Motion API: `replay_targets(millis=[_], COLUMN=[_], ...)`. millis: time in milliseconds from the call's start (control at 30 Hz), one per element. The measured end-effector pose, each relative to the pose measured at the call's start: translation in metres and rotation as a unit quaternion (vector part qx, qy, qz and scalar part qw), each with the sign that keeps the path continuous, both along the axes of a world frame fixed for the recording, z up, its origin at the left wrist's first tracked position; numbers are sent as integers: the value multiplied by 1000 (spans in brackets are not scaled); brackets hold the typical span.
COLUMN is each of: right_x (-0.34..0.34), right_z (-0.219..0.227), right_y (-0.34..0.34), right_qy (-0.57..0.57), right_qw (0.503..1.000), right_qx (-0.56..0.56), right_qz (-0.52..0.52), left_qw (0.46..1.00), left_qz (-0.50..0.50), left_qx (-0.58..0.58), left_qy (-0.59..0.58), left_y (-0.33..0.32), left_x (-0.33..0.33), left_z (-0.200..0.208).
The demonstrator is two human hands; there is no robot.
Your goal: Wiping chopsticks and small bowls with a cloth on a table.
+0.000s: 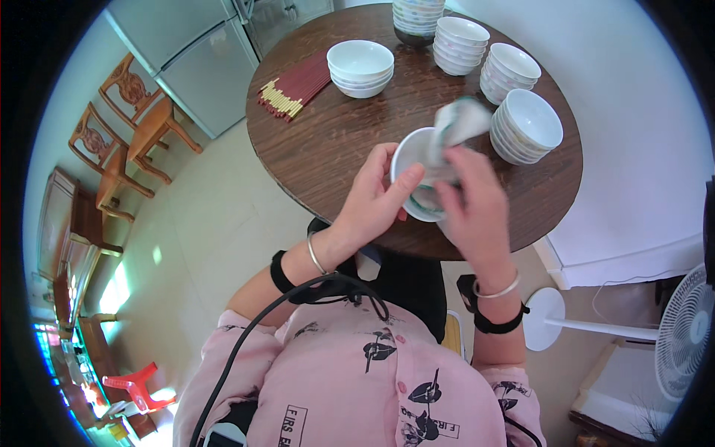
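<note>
My left hand [372, 197] grips a white bowl [406, 154] by its side, thumb over the rim, near the front edge of the round table. The bowl is tipped, its mouth facing my right hand. In my right hand [477, 208] is a white cloth with a green edge [463, 121]. Part of the cloth lies inside the bowl, and part sticks up above my fingers. Motion blurs the cloth and my right fingers. Beyond the bowl, a short stack of white bowls [360, 61] stands on the table.
Several stacks of patterned bowls [527, 119] line the right and far side of the dark wooden table [313, 160]. Red chopsticks with gold ends [298, 89] lie at the far left. Wooden chairs [112, 164] and a fridge [205, 67] stand left; a white fan [685, 331] is right.
</note>
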State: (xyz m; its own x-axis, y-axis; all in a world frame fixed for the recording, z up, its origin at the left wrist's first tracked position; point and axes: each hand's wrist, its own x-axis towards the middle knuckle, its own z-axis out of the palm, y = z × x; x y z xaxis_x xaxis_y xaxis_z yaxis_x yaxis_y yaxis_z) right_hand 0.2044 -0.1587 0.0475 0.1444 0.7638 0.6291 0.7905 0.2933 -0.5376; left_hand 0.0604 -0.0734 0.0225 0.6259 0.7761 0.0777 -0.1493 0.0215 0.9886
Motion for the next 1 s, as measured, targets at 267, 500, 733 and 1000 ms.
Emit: replay_targets(millis=[267, 500, 733, 1000], right_x=[-15, -28, 11, 17], right_z=[-12, -3, -3, 10], right_y=[16, 9, 4, 13], right_qy=[134, -83, 518, 404], right_qw=[981, 986, 829, 906], right_qx=[-110, -122, -144, -8], right_qz=[88, -78, 156, 123], left_qw=[998, 987, 999, 999], left_qz=[1, 57, -5, -29], left_qx=[55, 147, -35, 16], left_qy=[-27, -29, 27, 2], left_y=[-13, -3, -5, -7], left_x=[-2, 5, -7, -13], left_z=[-14, -21, -14, -20])
